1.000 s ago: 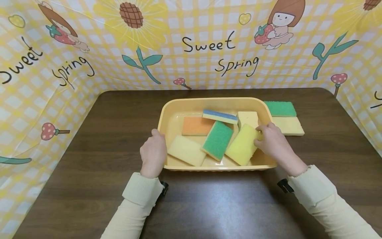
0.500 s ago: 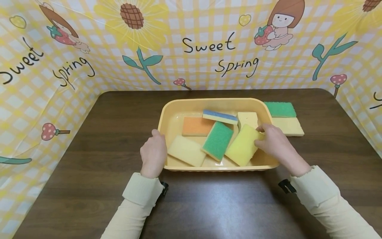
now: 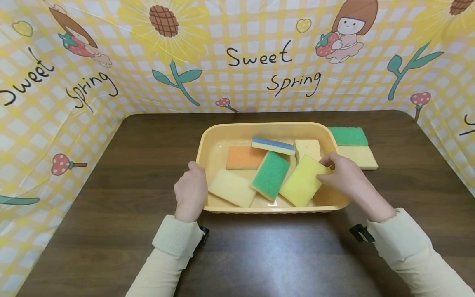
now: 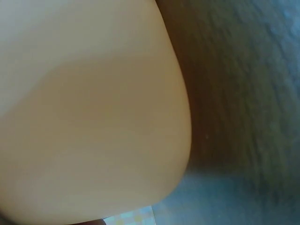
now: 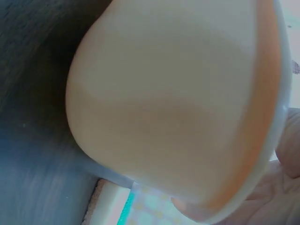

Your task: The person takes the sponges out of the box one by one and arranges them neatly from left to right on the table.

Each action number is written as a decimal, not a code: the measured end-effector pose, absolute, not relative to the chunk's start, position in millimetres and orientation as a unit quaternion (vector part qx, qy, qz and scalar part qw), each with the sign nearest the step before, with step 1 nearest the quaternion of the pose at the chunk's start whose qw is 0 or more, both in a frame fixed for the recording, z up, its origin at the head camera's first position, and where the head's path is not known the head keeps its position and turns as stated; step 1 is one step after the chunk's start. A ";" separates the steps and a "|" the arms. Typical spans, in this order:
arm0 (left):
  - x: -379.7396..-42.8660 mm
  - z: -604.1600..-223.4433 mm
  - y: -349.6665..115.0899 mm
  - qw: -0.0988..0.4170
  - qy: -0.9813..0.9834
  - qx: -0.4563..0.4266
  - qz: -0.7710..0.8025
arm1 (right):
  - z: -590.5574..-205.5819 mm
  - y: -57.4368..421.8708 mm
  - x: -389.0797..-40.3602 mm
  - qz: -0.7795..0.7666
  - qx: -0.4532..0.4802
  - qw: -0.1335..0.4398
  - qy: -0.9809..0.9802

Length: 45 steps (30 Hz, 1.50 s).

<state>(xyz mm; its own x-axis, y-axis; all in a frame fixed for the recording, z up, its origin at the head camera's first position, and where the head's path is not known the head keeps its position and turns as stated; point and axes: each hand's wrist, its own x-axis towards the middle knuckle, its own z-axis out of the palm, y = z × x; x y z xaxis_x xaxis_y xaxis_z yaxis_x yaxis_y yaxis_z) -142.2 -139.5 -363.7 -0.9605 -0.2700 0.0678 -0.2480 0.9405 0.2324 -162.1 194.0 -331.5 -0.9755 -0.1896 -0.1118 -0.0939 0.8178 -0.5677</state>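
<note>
A pale yellow plastic basin [image 3: 259,210] stands mid-table with several sponges in it. At its left end my left hand [image 3: 191,192] grips the rim, its fingertips hidden by the hand. My right hand [image 3: 343,173] reaches over the right rim and pinches the right corner of a yellow sponge [image 3: 302,181] between thumb and fingers. Next to that sponge lie a green-topped sponge [image 3: 271,175] and a cream block sponge [image 3: 307,148]. The basin wall [image 5: 164,93] fills most of the right wrist view, with part of the hand [image 5: 281,183] beyond the rim.
Also inside the basin are an orange sponge [image 3: 245,157], a pale cream sponge [image 3: 232,187] and a blue-and-cream sponge [image 3: 273,145]. Outside, right of the basin, a green sponge [image 3: 349,136] and a cream sponge [image 3: 359,157] lie on the dark wooden table [image 3: 130,177]. A patterned cloth [image 3: 222,37] hangs behind.
My right wrist and forearm have shifted slightly right, while the fingertips stay at the yellow sponge's corner. The left hand, basin and other sponges have hardly moved.
</note>
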 end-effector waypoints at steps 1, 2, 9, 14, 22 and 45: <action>-142.2 -363.8 -139.5 0.050 -0.984 0.131 -0.111 | -331.1 194.7 -161.6 -0.294 -0.075 0.082 0.949; -142.1 -364.1 -139.4 0.050 -0.984 0.131 -0.110 | -330.7 195.4 -161.1 -0.296 -0.075 0.082 0.949; -141.6 -364.7 -139.8 0.058 -0.984 0.127 -0.109 | -329.1 200.9 -159.6 -0.307 -0.066 0.088 0.945; -141.7 -365.2 -140.0 0.057 -0.984 0.128 -0.109 | -328.4 204.0 -157.5 -0.313 -0.059 0.082 0.944; -141.4 -365.0 -139.4 0.058 -0.984 0.126 -0.111 | -328.2 210.1 -154.4 -0.317 -0.043 0.060 0.946; -141.9 -365.4 -140.1 0.058 -0.984 0.128 -0.112 | -323.3 232.3 -151.0 -0.352 0.007 0.002 0.936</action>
